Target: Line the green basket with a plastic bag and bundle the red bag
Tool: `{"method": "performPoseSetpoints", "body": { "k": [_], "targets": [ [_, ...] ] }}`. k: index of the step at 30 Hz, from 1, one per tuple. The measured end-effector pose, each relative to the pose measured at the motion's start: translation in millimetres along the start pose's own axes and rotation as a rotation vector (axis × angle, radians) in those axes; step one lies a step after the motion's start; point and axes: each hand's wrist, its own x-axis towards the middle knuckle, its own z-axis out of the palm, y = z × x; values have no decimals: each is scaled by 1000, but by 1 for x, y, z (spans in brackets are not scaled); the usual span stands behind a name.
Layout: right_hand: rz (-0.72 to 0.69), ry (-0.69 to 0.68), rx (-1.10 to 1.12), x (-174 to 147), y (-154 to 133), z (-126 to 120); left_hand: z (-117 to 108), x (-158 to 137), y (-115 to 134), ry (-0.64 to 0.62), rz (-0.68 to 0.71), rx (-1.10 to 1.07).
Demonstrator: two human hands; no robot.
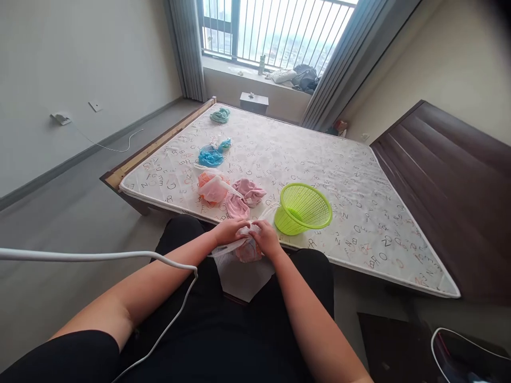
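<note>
Both hands meet low in the middle of the view, over my lap and close to the mattress edge. My left hand (pixel 231 232) is closed on the gathered top of a plastic bag (pixel 248 250), whitish with some orange or pink in it. Fingers bent, my right hand (pixel 266 236) pinches the same gathered plastic from the other side. Just beyond my hands lies a crumpled pink cloth (pixel 248 192). To its left sits a knotted white and orange plastic bag (pixel 214 187). A lime green plastic basket (pixel 305 206) stands to the right of my right hand.
The bare mattress (pixel 359 213) with printed letters spreads ahead, with a dark headboard (pixel 435 202) at right. A blue plastic bag (pixel 211 156) and a green cloth (pixel 220 115) lie farther back. A white cable (pixel 99 256) crosses over my left arm.
</note>
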Motion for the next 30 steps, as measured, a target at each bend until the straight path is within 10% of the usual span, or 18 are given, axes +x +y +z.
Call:
{"method": "performPoseSetpoints", "body": {
  "k": [14, 30],
  "targets": [
    [268, 173, 50, -3, 41, -19, -50, -17, -58, 583, -721, -336],
    [416, -56, 233, 7, 45, -8, -29, -2, -47, 425, -699, -427]
  ]
}}
